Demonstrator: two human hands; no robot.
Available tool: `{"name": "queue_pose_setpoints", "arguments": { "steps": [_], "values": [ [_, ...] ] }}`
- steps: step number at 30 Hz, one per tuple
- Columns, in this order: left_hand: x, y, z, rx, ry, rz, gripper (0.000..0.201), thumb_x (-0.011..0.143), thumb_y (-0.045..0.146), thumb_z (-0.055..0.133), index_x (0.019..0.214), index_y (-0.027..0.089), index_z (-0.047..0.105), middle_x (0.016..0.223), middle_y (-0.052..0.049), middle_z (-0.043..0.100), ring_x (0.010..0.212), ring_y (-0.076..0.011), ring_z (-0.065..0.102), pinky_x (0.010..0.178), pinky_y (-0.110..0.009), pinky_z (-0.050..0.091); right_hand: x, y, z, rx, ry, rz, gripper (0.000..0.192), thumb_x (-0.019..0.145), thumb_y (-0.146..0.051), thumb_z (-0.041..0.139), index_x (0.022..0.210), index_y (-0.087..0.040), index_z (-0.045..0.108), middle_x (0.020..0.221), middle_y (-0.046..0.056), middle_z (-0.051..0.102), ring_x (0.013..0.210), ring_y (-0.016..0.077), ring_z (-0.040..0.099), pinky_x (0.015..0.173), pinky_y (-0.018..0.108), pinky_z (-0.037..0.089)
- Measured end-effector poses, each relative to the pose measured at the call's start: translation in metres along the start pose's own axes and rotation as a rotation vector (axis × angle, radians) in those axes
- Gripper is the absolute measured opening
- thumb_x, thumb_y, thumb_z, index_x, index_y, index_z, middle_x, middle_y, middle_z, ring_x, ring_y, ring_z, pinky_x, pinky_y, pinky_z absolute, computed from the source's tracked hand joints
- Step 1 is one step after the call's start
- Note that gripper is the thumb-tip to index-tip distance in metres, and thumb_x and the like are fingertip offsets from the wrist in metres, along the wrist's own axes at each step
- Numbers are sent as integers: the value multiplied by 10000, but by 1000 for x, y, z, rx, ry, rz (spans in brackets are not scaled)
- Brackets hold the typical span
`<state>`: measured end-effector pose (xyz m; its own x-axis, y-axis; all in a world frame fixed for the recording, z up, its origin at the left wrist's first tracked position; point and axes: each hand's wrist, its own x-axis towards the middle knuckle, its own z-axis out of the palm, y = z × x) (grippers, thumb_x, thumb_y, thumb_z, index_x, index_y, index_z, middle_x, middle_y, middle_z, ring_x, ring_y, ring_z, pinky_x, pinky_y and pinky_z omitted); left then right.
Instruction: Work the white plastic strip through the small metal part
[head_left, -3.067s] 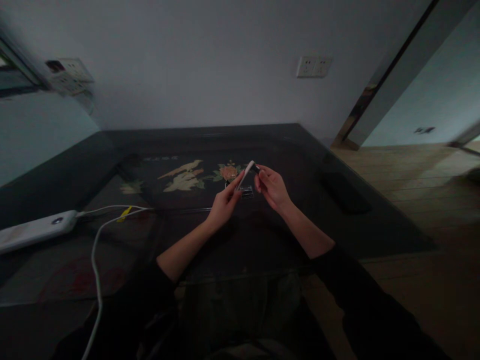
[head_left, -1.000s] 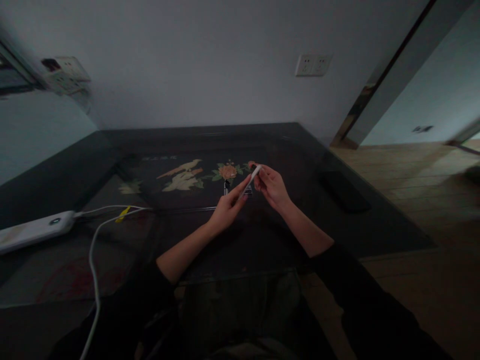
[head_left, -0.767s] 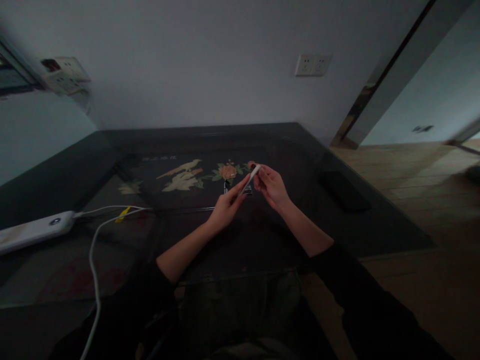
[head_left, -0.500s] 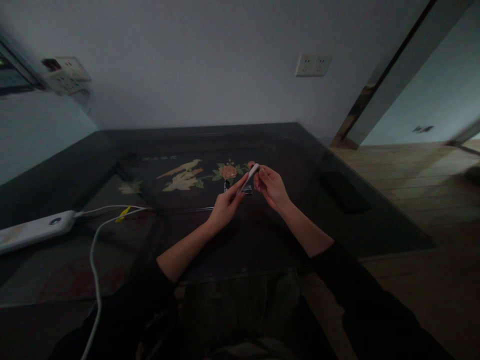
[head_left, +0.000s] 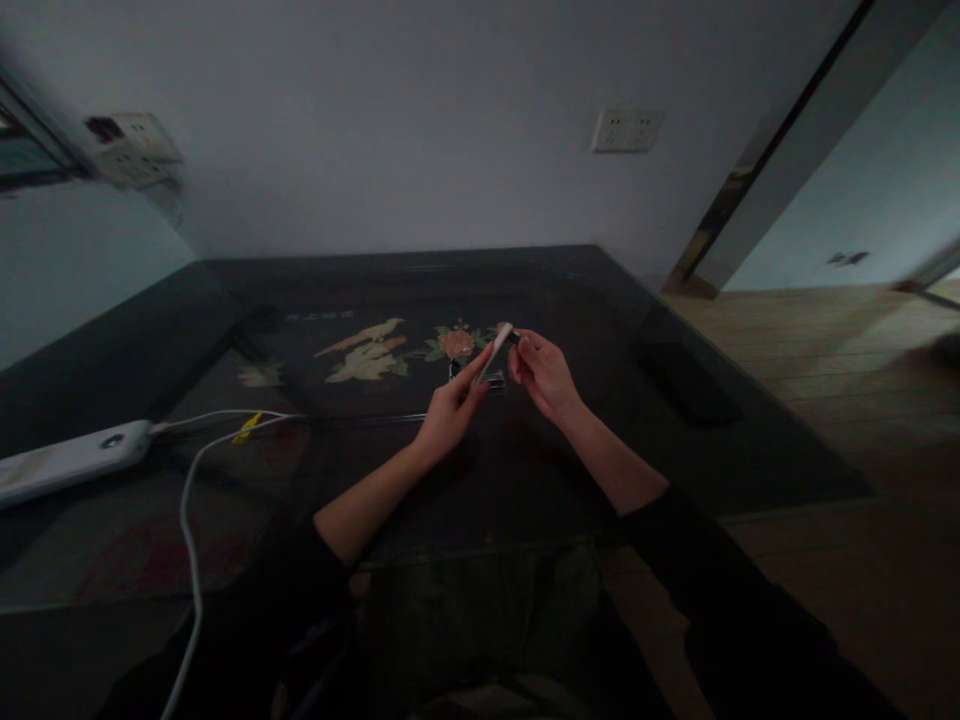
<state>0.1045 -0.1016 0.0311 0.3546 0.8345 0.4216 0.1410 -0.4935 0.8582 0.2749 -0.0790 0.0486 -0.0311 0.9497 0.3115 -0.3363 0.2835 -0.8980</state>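
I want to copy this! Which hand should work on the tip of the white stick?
Probably the right hand: its fingertips already pinch the dark tip of the white stick, while the left hand steadies the lower end.

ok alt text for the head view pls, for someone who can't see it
Two bare hands meet over a dark glass table: the left hand holds a slim white stick, and the right hand pinches a small dark piece at its far tip. A white power strip with white cable lies at the left; the room is dim.
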Motion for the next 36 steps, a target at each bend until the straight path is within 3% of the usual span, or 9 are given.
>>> {"name": "queue_pose_setpoints", "arguments": {
  "steps": [8,13,22,27,33,36],
  "values": [
    [-3,3,3,-10,-46,23,552,933,293,525,1475,219,449,1184,-75,707,1018,-206,659,893,-314,533,0,0,0,6,-21,-17,527,733,-645,711,997,-189,704,560,-53,493,472,76,413,449,240,294],
    [-4,3,5,-34,-78,23,559,940,303,516,1486,216,430,1132,-83,720,951,-191,673,868,-307,541,0,0,0,43,-19,-6,520,720,-625,734,1013,-196,711,550,-53,501,472,78,407,447,233,303],
    [-1,4,2,8,-36,22,551,934,276,517,1473,187,451,1118,-75,727,992,-194,659,896,-289,513,-2,1,0,57,-30,-23,485,750,-627,711,947,-184,715,567,-44,498,480,79,401,455,239,303],
    [0,1,0,64,-29,29,552,940,266,507,1483,203,434,1153,-72,717,825,-149,632,796,-257,502,-1,2,0,48,-26,-38,496,724,-662,710,884,-193,691,549,-54,506,461,71,402,439,230,296],
    [2,-3,-3,84,-1,6,554,946,277,496,1490,211,415,1251,-84,676,625,-76,480,642,-212,441,-1,2,0,64,-36,-72,441,751,-627,711,792,-196,629,528,-51,499,460,74,393,445,233,290],
    [2,-4,-3,78,9,5,557,942,263,506,1489,208,416,1151,-74,712,570,-69,415,579,-205,397,-1,1,0,43,-38,-60,460,750,-648,695,829,-198,637,541,-50,489,470,78,383,451,240,292]
  ]
}}
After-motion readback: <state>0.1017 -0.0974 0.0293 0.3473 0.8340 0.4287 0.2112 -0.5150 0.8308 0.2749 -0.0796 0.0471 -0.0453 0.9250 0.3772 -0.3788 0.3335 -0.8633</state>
